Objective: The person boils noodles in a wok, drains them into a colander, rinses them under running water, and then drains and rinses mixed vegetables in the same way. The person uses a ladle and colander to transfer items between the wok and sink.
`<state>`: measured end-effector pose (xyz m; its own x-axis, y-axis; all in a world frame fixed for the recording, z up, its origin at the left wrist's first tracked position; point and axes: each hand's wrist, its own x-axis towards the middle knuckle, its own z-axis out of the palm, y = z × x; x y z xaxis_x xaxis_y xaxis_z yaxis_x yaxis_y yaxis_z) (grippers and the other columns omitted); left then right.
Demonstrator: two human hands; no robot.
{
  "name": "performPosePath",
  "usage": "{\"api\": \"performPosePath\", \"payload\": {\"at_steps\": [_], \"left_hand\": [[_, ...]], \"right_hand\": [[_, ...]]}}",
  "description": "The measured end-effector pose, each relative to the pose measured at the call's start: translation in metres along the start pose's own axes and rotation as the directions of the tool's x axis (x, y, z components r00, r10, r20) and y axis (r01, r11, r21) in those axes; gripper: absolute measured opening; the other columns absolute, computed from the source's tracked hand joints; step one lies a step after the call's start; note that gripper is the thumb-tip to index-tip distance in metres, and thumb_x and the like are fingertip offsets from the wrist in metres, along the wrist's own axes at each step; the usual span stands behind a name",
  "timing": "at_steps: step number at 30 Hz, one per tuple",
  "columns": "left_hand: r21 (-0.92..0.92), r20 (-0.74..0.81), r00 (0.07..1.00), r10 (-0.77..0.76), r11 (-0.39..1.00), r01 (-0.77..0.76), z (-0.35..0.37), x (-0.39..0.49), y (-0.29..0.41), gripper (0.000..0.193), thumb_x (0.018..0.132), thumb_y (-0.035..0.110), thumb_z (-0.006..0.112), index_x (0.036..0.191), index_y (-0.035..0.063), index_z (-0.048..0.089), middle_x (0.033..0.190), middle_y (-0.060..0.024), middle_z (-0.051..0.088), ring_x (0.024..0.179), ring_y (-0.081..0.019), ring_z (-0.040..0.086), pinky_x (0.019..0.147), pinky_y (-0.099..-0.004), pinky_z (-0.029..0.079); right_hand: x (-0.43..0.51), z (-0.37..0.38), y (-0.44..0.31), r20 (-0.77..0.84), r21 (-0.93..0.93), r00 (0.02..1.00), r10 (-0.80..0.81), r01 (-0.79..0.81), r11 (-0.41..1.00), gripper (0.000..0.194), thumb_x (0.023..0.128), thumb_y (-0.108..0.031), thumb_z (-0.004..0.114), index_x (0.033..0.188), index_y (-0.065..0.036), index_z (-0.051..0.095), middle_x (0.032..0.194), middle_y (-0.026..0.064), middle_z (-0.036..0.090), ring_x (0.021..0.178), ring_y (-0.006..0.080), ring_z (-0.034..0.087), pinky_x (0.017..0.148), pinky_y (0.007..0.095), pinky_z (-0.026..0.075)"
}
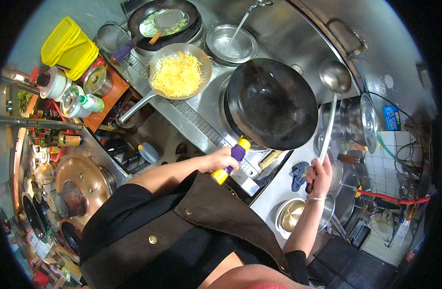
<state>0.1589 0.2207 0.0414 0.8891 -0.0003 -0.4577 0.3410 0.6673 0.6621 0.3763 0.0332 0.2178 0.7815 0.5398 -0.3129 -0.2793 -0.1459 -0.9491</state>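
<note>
My left hand [221, 162] is closed around the wok's handle [238, 153], which is wrapped in purple and yellow. The black wok [275, 104] rests at or tilts over the burner ring, and its inside shows a dark, shiny surface with no food. In my right hand [319, 176] is the handle of a long steel ladle [335, 77]; its bowl is held up to the right of the wok. Left of the wok lies a perforated steel strainer [153, 93] heaped with thin yellow and orange shreds [177, 74].
Water runs from a tap [260, 3] into a metal basin [211, 44]. Behind the strainer, a second wok [186, 9] holds a dish of pale green pieces. A bamboo brush [271, 159] and a dark cloth [299, 176] lie near my hands. Bowls [281, 228] stand at the right.
</note>
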Motion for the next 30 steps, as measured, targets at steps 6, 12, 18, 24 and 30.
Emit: {"api": "performPosePath", "payload": {"at_steps": [6,12,18,24,30], "left_hand": [[0.092,-0.084,0.996,-0.017,0.995,0.025,0.007,0.017,-0.028,0.015,0.07,0.001,0.064,0.08,0.0022,0.054,0.067,-0.0048,0.057,0.053,-0.0159,0.059,0.048,-0.0304,0.05],[0.564,-0.004,0.999,0.037,0.825,-0.029,-0.021,0.001,-0.008,0.061,0.075,0.036,0.073,0.116,-0.0034,0.049,0.092,-0.0143,0.065,0.087,-0.0261,0.065,0.079,-0.034,0.052],[0.866,-0.493,0.423,0.761,0.477,0.151,-0.175,-0.115,0.059,0.038,0.079,0.016,0.07,0.113,0.0031,0.058,0.101,-0.014,0.064,0.09,-0.0268,0.064,0.079,-0.0362,0.051],[0.547,-0.784,0.592,0.19,0.662,0.512,-0.269,-0.173,0.063,0.034,0.084,0.02,0.065,0.109,0.0006,0.052,0.077,-0.0119,0.061,0.068,-0.0264,0.063,0.063,-0.038,0.052],[0.305,-0.704,0.706,-0.074,0.867,0.395,-0.256,-0.158,0.066,0.014,0.079,0.004,0.055,0.087,0.0047,0.043,0.062,-0.0026,0.048,0.044,-0.0111,0.046,0.038,-0.0285,0.039]], "right_hand": [[0.094,0.1,0.011,0.294,-0.127,0.954,0.058,-0.021,0.992,0.046,0.087,0.003,0.056,0.131,0.0,0.046,0.07,-0.003,0.046,0.05,0.0045,0.04,0.041,0.0201,0.032],[0.234,0.215,0.051,0.213,-0.86,0.977,-0.023,0.199,0.471,0.024,0.074,-0.003,0.055,0.097,0.003,0.06,0.073,0.0193,0.063,0.062,0.0304,0.065,0.055,0.0394,0.05],[0.293,0.276,0.083,0.159,-0.922,0.987,0.027,0.139,0.362,0.009,0.081,-0.002,0.054,0.084,0.005,0.059,0.081,0.021,0.064,0.073,0.0321,0.064,0.063,0.0368,0.051],[0.282,0.271,0.093,0.246,-0.005,0.781,0.575,-0.592,0.806,0.007,0.087,0.004,0.05,0.082,0.001,0.049,0.063,0.0011,0.046,0.046,0.0035,0.04,0.039,0.0146,0.035],[0.228,0.235,0.096,0.449,0.187,0.79,0.417,-0.54,0.82,0.015,0.086,0.008,0.048,0.101,0.003,0.049,0.072,0.0034,0.048,0.052,0.0042,0.042,0.04,0.0163,0.037]]}}
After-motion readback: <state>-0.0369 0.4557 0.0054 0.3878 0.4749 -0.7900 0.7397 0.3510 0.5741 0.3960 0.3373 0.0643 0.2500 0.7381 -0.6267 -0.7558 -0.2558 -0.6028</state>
